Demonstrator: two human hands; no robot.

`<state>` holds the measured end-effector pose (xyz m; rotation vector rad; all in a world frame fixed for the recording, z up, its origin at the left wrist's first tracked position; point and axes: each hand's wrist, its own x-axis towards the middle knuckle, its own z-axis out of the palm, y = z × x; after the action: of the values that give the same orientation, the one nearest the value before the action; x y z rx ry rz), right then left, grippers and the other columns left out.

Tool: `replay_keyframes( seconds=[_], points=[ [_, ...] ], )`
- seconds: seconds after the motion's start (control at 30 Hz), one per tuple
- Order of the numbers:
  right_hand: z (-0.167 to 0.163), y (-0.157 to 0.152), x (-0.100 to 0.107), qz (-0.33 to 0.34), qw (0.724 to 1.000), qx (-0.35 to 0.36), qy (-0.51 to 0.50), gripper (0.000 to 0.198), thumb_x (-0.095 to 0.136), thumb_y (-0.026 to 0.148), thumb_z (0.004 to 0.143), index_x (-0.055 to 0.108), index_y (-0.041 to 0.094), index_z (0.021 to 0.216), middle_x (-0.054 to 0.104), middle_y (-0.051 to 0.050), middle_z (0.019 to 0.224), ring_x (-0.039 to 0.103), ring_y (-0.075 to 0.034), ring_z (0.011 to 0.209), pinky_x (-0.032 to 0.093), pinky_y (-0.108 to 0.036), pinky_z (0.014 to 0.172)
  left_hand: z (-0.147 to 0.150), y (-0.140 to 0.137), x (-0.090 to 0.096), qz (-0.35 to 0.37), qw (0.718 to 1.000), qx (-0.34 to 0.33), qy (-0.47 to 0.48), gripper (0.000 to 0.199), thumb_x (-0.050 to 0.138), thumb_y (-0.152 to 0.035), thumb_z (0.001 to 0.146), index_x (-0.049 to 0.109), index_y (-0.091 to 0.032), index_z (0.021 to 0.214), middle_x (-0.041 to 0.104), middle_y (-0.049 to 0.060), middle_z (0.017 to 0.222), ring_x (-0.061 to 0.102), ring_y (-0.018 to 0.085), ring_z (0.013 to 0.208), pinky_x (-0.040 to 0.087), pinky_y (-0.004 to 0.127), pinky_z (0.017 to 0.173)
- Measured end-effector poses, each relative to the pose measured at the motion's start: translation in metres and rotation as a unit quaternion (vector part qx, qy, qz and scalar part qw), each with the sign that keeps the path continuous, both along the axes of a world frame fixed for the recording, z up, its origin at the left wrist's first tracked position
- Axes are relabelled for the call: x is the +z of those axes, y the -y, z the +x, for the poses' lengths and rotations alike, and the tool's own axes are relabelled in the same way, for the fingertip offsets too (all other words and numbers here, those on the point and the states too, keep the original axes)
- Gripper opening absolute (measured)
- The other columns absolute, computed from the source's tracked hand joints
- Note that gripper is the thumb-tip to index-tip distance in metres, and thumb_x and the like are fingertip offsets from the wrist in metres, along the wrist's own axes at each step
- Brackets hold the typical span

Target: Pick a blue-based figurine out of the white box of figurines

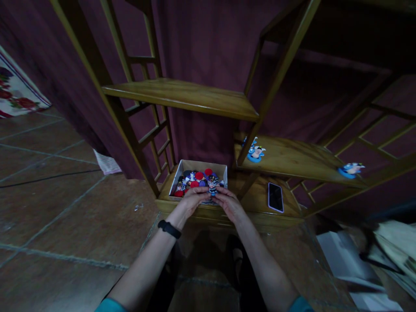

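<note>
Between the fingertips of my left hand (194, 200) and my right hand (228, 202) is a small figurine (212, 190) in dark, white and blue colours. Both hands pinch it over the front edge of an open cardboard box (182, 167). Inside the box lie several more small figurines, jumbled, with round red, blue and purple bases. My hands hide part of the box's front right corner. A black band circles my left wrist.
The box rests on the bottom board of a wooden shelf unit (182, 99). To its right lies a phone (275, 197). On the middle right board stand figurines with blue bases, one near the post (255, 154) and another at the right end (351, 170). White boxes (347, 260) lie on the floor.
</note>
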<state>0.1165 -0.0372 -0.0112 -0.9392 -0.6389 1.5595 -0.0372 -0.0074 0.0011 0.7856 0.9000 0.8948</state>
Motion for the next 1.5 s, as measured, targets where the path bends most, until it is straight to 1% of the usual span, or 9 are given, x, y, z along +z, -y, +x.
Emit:
replay_keyframes(
  seconds=[0.27, 0.5, 0.63, 0.77, 0.93, 1.17, 1.23, 1.33, 1.5],
  points=[
    [-0.002, 0.005, 0.009, 0.02, 1.0, 0.011, -0.01, 0.035, 0.077, 0.023, 0.057, 0.065, 0.019, 0.089, 0.068, -0.002, 0.087, 0.063, -0.015, 0.081, 0.047, -0.034, 0.085, -0.006, 0.009, 0.012, -0.045, 0.996, 0.005, 0.076, 0.023, 0.072, -0.006, 0.063, 0.068, -0.011, 0.086, 0.07, 0.007, 0.082, 0.064, 0.011, 0.077, 0.051, 0.022, 0.078],
    [-0.006, 0.014, 0.014, 0.04, 0.998, 0.012, -0.036, 0.032, 0.078, 0.025, 0.057, 0.064, 0.019, 0.084, 0.066, 0.0, 0.083, 0.062, -0.014, 0.078, 0.048, -0.033, 0.084, -0.006, 0.02, 0.015, -0.026, 0.996, 0.008, 0.088, 0.02, 0.071, -0.007, 0.065, 0.068, -0.012, 0.084, 0.069, 0.006, 0.085, 0.064, 0.01, 0.076, 0.051, 0.022, 0.078],
    [-0.008, 0.023, 0.021, 0.048, 0.998, 0.005, -0.046, 0.031, 0.079, 0.026, 0.056, 0.064, 0.019, 0.082, 0.067, 0.0, 0.082, 0.063, -0.014, 0.078, 0.048, -0.034, 0.085, -0.005, 0.028, 0.021, -0.014, 0.997, 0.01, 0.075, 0.023, 0.072, -0.008, 0.063, 0.067, -0.013, 0.085, 0.069, 0.005, 0.085, 0.063, 0.01, 0.077, 0.05, 0.022, 0.078],
    [-0.006, 0.03, 0.034, 0.053, 0.998, 0.009, -0.044, 0.032, 0.079, 0.026, 0.056, 0.066, 0.019, 0.085, 0.068, -0.002, 0.086, 0.063, -0.016, 0.082, 0.047, -0.034, 0.085, -0.002, 0.037, 0.037, 0.02, 0.998, 0.016, 0.054, 0.031, 0.076, -0.012, 0.059, 0.066, -0.014, 0.088, 0.068, 0.004, 0.084, 0.063, 0.011, 0.077, 0.049, 0.022, 0.075],
    [-0.006, 0.043, 0.06, 0.079, 0.996, 0.009, -0.031, 0.034, 0.078, 0.026, 0.056, 0.067, 0.02, 0.088, 0.068, -0.003, 0.094, 0.062, -0.018, 0.091, 0.046, -0.035, 0.087, 0.002, 0.053, 0.064, 0.083, 0.995, 0.048, 0.009, 0.039, 0.079, -0.017, 0.055, 0.064, -0.014, 0.091, 0.069, 0.003, 0.082, 0.063, 0.011, 0.076, 0.048, 0.023, 0.076],
    [-0.008, 0.073, 0.082, 0.095, 0.995, -0.012, 0.011, 0.04, 0.077, 0.026, 0.058, 0.067, 0.022, 0.096, 0.067, -0.002, 0.1, 0.061, -0.018, 0.093, 0.042, -0.035, 0.091, 0.007, 0.085, 0.1, 0.154, 0.982, 0.066, -0.083, 0.045, 0.08, -0.023, 0.052, 0.062, -0.013, 0.093, 0.064, -0.002, 0.061, 0.06, 0.011, 0.059, 0.048, 0.024, 0.066],
    [-0.007, 0.083, 0.088, 0.1, 0.995, -0.02, 0.019, 0.041, 0.076, 0.027, 0.058, 0.066, 0.022, 0.098, 0.067, -0.003, 0.101, 0.06, -0.018, 0.095, 0.042, -0.035, 0.092, 0.01, 0.095, 0.107, 0.171, 0.979, 0.078, -0.086, 0.047, 0.079, -0.024, 0.052, 0.061, -0.013, 0.094, 0.063, -0.003, 0.059, 0.06, 0.011, 0.058, 0.048, 0.023, 0.064],
    [-0.005, 0.097, 0.101, 0.109, 0.994, -0.027, 0.014, 0.042, 0.076, 0.027, 0.059, 0.066, 0.022, 0.099, 0.067, -0.003, 0.101, 0.06, -0.019, 0.097, 0.042, -0.036, 0.092, 0.013, 0.107, 0.114, 0.181, 0.977, 0.083, -0.082, 0.047, 0.079, -0.025, 0.053, 0.061, -0.013, 0.094, 0.064, -0.002, 0.063, 0.061, 0.011, 0.061, 0.049, 0.024, 0.067],
    [-0.002, 0.115, 0.118, 0.094, 0.995, -0.014, -0.04, 0.044, 0.077, 0.028, 0.058, 0.065, 0.019, 0.099, 0.068, -0.005, 0.102, 0.06, -0.023, 0.099, 0.042, -0.041, 0.093, 0.019, 0.125, 0.123, 0.184, 0.975, 0.098, -0.076, 0.046, 0.078, -0.029, 0.054, 0.064, -0.014, 0.095, 0.066, 0.0, 0.069, 0.061, 0.013, 0.065, 0.049, 0.027, 0.07]
  ],
)
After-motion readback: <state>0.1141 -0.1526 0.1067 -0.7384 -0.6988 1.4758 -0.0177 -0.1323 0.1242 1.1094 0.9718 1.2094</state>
